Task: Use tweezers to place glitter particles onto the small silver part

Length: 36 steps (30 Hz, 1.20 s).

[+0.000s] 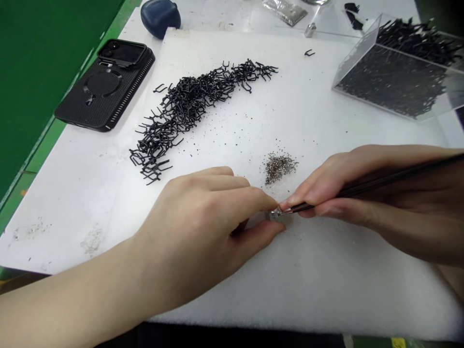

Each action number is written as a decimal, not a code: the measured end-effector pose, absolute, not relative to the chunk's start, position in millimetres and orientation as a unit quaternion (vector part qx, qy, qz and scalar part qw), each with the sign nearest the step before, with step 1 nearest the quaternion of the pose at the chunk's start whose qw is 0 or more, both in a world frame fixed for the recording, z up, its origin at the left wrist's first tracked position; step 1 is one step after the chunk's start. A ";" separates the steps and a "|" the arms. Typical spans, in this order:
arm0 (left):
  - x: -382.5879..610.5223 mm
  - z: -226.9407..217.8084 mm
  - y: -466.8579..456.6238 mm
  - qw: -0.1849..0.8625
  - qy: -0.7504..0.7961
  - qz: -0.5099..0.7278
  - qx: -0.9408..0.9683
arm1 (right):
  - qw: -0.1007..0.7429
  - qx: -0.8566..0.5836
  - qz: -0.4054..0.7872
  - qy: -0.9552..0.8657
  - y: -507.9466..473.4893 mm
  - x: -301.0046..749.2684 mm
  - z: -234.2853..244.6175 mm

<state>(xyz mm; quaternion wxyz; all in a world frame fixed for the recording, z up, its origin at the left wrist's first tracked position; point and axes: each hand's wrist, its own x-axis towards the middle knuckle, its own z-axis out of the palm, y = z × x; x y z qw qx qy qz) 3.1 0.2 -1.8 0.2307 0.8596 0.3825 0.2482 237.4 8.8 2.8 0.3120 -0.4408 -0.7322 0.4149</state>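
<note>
My left hand [203, 217] pinches a small silver metal part [276, 216] between thumb and fingertips, low over a white foam sheet [308, 295]. My right hand [362, 198] grips slim black tweezers [362, 183], and their tip touches the silver part. What the tip holds, if anything, is too small to tell. A small heap of silver grains [279, 168] lies just above my hands. Farther up the sheet stretches a long tangled pile of black wire clips [188, 108].
A clear acrylic box [391, 82] full of black clips stands at the upper right. A phone in a black case [105, 84] lies at the left, with a dark blue pouch [160, 17] and a foil packet [286, 9] behind the sheet. Dark specks dot the foam.
</note>
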 end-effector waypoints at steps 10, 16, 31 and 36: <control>3.3 -1.6 -0.2 0.225 0.385 0.242 0.862 | 0.314 -0.435 0.419 -0.732 7.5 239.2 2.6; 2.6 -2.4 -2.1 0.232 0.389 0.236 0.860 | 0.310 -0.436 0.421 -0.733 8.4 237.8 3.4; 1.6 0.4 -2.9 0.238 0.387 0.234 0.859 | 0.324 -0.425 0.428 -0.729 8.6 240.0 -3.8; 0.4 -3.0 -1.7 0.241 0.389 0.235 0.857 | 0.329 -0.418 0.427 -0.731 9.4 242.4 -5.5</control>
